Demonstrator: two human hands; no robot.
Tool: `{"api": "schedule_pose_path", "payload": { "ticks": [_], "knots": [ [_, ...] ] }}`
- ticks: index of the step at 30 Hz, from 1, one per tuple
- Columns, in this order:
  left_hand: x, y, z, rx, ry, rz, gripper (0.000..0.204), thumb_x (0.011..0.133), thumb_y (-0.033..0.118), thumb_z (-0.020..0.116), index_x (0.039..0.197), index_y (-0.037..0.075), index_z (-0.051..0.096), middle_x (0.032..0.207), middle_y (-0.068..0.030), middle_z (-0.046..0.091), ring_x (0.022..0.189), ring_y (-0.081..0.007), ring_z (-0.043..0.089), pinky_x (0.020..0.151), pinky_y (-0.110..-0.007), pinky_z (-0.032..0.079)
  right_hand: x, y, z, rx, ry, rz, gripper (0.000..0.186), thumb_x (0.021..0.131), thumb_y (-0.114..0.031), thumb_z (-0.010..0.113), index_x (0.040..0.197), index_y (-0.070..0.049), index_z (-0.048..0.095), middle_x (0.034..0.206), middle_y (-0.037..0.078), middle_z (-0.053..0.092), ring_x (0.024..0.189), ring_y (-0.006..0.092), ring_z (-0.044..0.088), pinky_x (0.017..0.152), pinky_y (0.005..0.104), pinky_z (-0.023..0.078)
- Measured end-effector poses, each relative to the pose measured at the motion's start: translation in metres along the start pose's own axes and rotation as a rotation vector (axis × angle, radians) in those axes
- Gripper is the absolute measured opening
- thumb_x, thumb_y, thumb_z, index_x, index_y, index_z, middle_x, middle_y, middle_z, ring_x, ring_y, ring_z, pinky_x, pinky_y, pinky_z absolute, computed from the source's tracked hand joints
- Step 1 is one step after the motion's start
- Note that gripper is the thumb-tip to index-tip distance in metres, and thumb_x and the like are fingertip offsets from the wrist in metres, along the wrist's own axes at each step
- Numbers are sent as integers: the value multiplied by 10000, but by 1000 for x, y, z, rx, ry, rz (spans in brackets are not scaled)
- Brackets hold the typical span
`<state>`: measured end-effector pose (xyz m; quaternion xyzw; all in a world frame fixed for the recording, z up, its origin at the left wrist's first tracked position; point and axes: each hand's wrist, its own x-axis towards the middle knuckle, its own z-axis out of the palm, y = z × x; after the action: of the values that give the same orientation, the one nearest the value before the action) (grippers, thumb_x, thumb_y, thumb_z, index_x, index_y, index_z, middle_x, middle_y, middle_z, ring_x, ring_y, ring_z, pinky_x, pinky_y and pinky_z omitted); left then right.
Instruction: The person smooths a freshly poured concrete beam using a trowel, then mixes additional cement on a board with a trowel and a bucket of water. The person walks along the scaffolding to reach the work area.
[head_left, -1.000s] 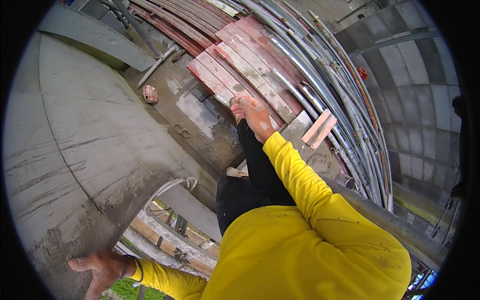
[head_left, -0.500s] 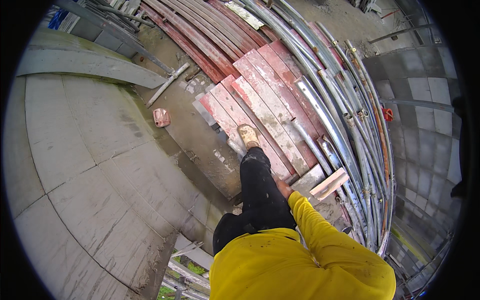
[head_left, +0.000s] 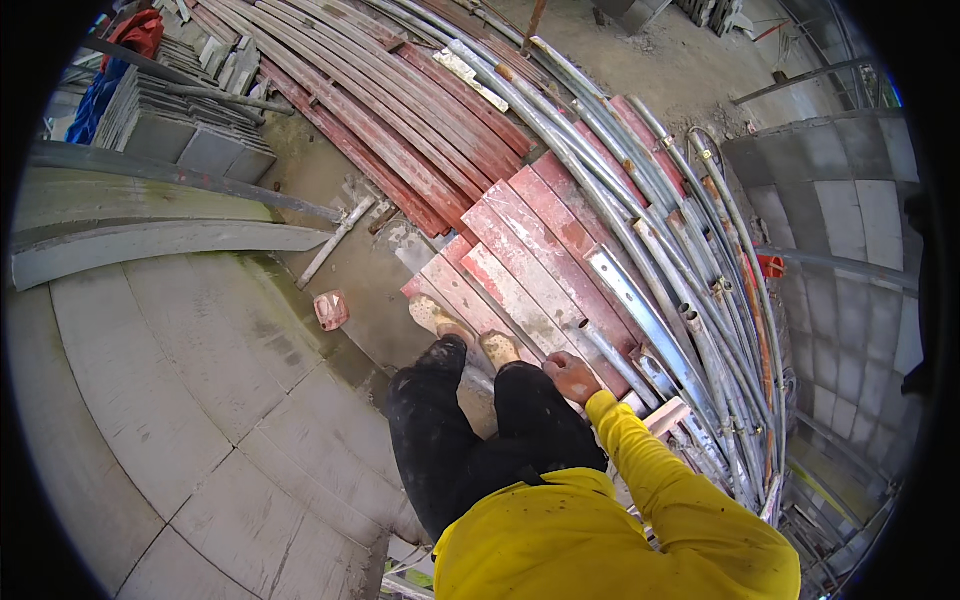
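Note:
My right hand hangs low beside my right knee with its fingers curled in. Whatever it may hold is hidden. Below it lie wide, flat boards with worn red paint and grey mortar stains. The nearest loose thing to the hand is a short steel pipe, apart from it on the right. Both of my feet, in tan mud-stained shoes, are on or at the near-left edge of these boards. My left hand is out of the picture.
A bundle of long metal pipes curves along the right. Long reddish beams are stacked farther off. On the left stand a grey panel wall, a pinkish jerrycan and a loose pipe. Grey blocks are piled at the far left.
My left foot has come into view beside the right one. My right hand has come forward from beside my thigh and shows more fully. The view has shifted, showing more at the far left.

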<state>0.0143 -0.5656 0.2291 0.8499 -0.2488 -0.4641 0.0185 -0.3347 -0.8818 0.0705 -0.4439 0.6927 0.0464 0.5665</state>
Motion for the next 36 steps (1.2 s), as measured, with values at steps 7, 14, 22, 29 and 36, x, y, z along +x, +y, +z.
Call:
{"api": "schedule_pose_path", "payload": {
  "ticks": [7,14,22,29,36],
  "knots": [
    [71,65,-75,-75,-300,8,674,1103,481,352,1496,-61,432,1492,-251,507,1402,-318,473,1191,-369,338,44,-74,-18,100,63,96,493,962,-406,587,1247,-15,682,1188,207,727,1137,350,676,1006,394,500],
    [229,216,-131,-239,-345,12,649,1127,462,294,1482,-41,497,1475,-222,564,1381,-290,517,1186,-346,349,121,-104,-47,216,146,80,432,958,-356,611,1163,12,702,1019,107,732,948,214,678,881,341,522],
    [330,233,-203,-116,-306,317,536,1086,393,443,1402,-22,565,1339,-215,647,1264,-331,601,1074,-388,463,256,-138,-88,288,298,123,370,932,-318,585,1018,11,730,909,100,735,824,191,671,780,341,519],
    [595,300,-227,83,-189,360,500,1029,374,562,1350,-8,600,1259,-196,686,1188,-327,642,1018,-397,505,380,-279,-93,585,363,50,209,993,-145,612,1050,38,694,885,107,741,780,157,698,753,294,575],
    [967,445,-190,421,8,216,596,927,378,653,1397,24,563,1257,-272,677,1154,-405,659,1017,-441,510,682,-554,-191,576,579,-382,230,980,-109,569,1089,37,710,901,88,739,836,157,692,789,293,550]
  ]
}}
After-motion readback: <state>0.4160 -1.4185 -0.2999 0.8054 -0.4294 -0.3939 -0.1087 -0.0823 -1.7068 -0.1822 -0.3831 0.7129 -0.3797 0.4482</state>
